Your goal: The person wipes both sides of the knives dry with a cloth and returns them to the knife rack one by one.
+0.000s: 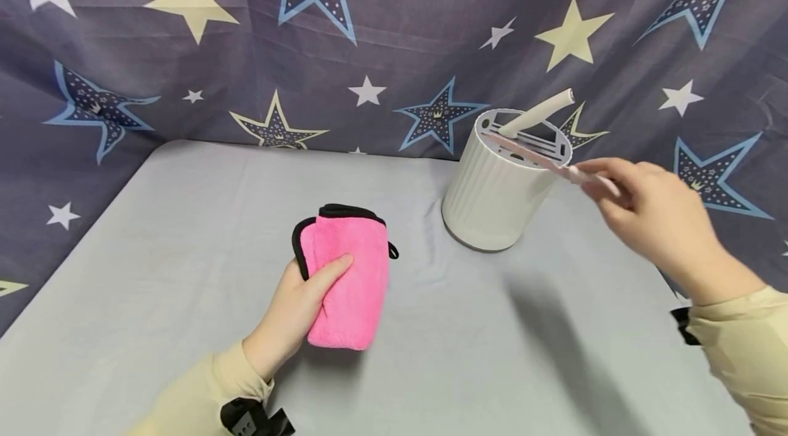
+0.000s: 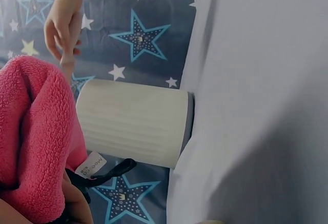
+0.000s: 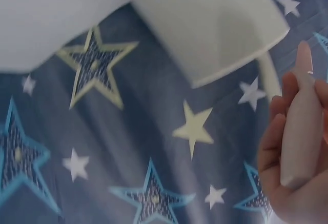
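Observation:
A folded pink plush cloth with black edging and a small black loop is gripped by my left hand, thumb across its front, above the table. My right hand holds a knife by its pale handle. The knife's pinkish blade points left, across the top of a white ribbed knife block; whether it touches the block I cannot tell. From the slotted top of that block sticks up another pale handle. In the left wrist view, the cloth hides most of my left fingers.
A pale grey cloth covers the table. Behind it hangs a dark curtain printed with stars, close to the back of the knife block. A shadow falls on the table's right side.

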`<state>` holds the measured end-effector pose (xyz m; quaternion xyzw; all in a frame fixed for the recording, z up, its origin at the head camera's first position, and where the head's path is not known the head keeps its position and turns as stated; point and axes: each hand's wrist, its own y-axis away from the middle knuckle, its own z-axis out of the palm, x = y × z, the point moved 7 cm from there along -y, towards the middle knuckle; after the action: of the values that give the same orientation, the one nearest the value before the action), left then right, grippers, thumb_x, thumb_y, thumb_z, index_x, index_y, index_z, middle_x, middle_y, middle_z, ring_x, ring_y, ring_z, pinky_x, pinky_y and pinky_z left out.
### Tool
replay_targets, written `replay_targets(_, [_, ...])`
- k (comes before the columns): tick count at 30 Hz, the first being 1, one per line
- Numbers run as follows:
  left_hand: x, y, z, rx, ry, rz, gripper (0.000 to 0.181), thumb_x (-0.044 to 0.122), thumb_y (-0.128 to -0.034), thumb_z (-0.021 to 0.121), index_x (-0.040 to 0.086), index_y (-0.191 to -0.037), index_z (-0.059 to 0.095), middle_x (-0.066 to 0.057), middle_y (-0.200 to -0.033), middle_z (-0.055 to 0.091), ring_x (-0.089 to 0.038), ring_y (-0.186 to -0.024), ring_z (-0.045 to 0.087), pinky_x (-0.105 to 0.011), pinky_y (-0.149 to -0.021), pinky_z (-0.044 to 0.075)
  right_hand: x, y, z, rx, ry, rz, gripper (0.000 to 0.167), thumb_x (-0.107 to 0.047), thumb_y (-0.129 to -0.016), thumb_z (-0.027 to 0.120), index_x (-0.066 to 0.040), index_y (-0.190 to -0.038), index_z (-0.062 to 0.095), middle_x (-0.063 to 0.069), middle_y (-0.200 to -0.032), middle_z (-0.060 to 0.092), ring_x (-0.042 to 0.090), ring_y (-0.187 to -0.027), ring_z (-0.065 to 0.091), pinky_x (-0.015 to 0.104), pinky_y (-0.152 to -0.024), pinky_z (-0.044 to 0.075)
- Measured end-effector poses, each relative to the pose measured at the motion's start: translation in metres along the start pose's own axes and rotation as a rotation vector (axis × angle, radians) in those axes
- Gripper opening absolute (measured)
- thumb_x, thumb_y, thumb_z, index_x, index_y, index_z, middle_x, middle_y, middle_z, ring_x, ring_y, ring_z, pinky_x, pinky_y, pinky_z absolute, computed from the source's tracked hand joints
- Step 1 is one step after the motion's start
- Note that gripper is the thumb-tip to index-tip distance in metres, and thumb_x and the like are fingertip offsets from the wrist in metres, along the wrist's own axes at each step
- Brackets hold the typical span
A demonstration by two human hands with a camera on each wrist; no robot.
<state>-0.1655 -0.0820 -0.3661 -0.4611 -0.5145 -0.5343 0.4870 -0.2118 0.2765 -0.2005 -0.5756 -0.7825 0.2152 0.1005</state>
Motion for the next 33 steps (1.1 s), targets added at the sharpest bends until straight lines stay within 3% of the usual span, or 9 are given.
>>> replay_targets(4, [0.000, -0.001, -0.002, 0.006, 0.012, -0.012, 0.026, 0.020, -0.0958, 0.062, 0.002, -0.113, 0.056, 0.000, -0.083, 0.070, -0.014, -0.074, 0.071, -0.031, -0.071, 0.057, 0.015, -0.008, -0.014, -0.063, 0.120, 0.035, 0.024, -0.024, -0.097, 0.058, -0.022, -0.118, 0.068, 0.000, -0.064, 0.047, 0.021, -0.068, 0.048, 0.035, -0.050, 0.031])
replay_targets(8, [-0.001, -0.001, -0.004, 0.019, 0.031, -0.018, 0.026, 0.021, -0.0961, 0.062, 0.002, -0.113, 0.056, 0.001, -0.083, 0.070, -0.014, -0.074, 0.071, -0.031, -0.071, 0.057, 0.024, -0.016, -0.023, -0.125, 0.202, 0.033, 0.025, -0.019, -0.094, 0.059, -0.024, -0.117, 0.068, -0.003, -0.066, 0.056, 0.018, -0.070, 0.049, 0.034, -0.049, 0.032])
replay_targets(14, [-0.001, -0.003, -0.007, 0.044, 0.013, -0.031, 0.024, 0.022, -0.0964, 0.061, 0.004, -0.112, 0.056, 0.001, -0.084, 0.069, -0.015, -0.075, 0.070, -0.030, -0.072, 0.056, 0.020, -0.027, -0.034, -0.104, 0.316, -0.110, 0.031, -0.006, -0.082, 0.065, -0.018, -0.110, 0.069, 0.000, -0.068, 0.064, 0.020, -0.061, 0.050, 0.040, -0.042, 0.034])
replay_targets(20, [-0.002, -0.006, -0.009, 0.058, 0.022, -0.047, 0.023, 0.024, -0.0961, 0.062, 0.005, -0.109, 0.057, 0.002, -0.083, 0.069, -0.014, -0.074, 0.070, -0.030, -0.072, 0.056, 0.020, -0.043, -0.039, -0.107, 0.403, -0.203, 0.023, -0.008, -0.084, 0.069, -0.014, -0.106, 0.069, 0.006, -0.066, 0.064, 0.022, -0.051, 0.046, 0.043, -0.041, 0.032])
replay_targets(27, [-0.003, -0.008, -0.012, 0.071, 0.023, -0.047, 0.023, 0.024, -0.0962, 0.062, 0.006, -0.108, 0.057, 0.004, -0.081, 0.069, -0.013, -0.074, 0.069, -0.029, -0.072, 0.056, 0.014, -0.066, -0.045, -0.144, 0.471, -0.277, 0.023, -0.005, -0.083, 0.062, -0.019, -0.099, 0.071, 0.000, -0.052, 0.055, 0.019, -0.047, 0.047, 0.042, -0.053, 0.033])
replay_targets(33, [-0.003, -0.008, -0.014, 0.073, 0.030, -0.049, 0.024, 0.025, -0.0962, 0.062, 0.006, -0.109, 0.057, 0.004, -0.083, 0.068, -0.013, -0.076, 0.069, -0.029, -0.073, 0.056, 0.014, -0.078, -0.049, -0.248, 0.527, -0.238, 0.026, -0.005, -0.083, 0.063, -0.021, -0.102, 0.072, -0.004, -0.054, 0.055, 0.014, -0.051, 0.045, 0.045, -0.062, 0.031])
